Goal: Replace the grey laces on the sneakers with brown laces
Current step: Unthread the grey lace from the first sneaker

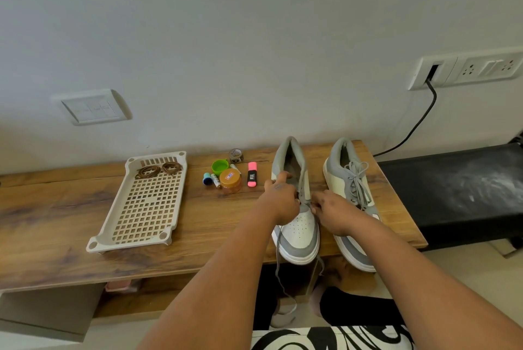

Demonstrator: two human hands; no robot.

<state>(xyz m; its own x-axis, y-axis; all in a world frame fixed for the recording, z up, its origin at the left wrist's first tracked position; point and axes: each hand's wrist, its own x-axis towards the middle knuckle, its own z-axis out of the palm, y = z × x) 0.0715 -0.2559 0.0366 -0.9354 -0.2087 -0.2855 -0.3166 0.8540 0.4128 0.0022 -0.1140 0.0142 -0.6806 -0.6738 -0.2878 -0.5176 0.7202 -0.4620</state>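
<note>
Hands both working the left grey-and-white leather sneaker (pixel 297 208) on the wood surface (pixel 56 222): left hand (pixel 281 199) is gripping its eyelet side, right hand (pixel 329 212) is pinching grey lace (pixel 278 270) — loose ends dangling toward the person. Brown coiled laces (pixel 158 170) are waiting far left in beige perforated tray (pixel 147 208), nearer left hand.

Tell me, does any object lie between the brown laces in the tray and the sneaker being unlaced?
Yes. Between the brown laces and the sneaker a small cluster stands on the table: green cap, orange jar, batteries, pink highlighter.
</note>
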